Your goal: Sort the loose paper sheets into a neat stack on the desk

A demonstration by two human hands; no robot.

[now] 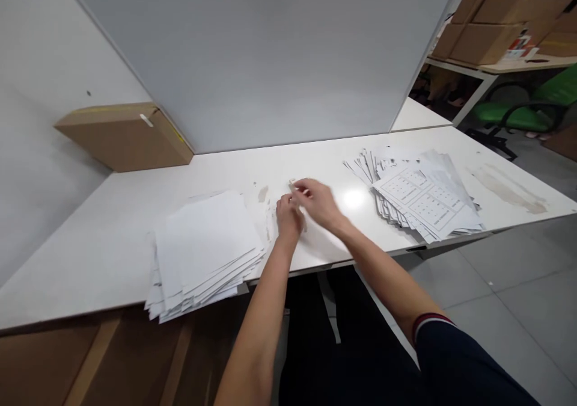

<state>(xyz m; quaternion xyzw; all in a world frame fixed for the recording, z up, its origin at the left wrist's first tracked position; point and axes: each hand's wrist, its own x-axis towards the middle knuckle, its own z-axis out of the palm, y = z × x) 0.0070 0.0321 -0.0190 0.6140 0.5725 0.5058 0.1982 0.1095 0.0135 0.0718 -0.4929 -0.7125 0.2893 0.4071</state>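
Observation:
My left hand [289, 216] is closed, low over the white table near its front edge, fingers curled. My right hand [318, 203] meets it from the right, thumb and fingers pinched together and slightly blurred. A small pale beige piece [292, 184] shows at the right fingertips; its kind is too small to tell. What lies inside the left fingers is hidden. To the left of my hands is a thick stack of white paper sheets [207, 243], blank side up. On the right lies an untidy pile of printed sheets [424, 198] with boxed grids.
Beige residue marks [263, 193] are on the white table [288, 159] beside my hands, with a larger smear [509, 189] at the right. A flat cardboard box [135, 135] leans at the back left. A grey panel [270, 63] stands behind. A green chair [509, 108] is beyond.

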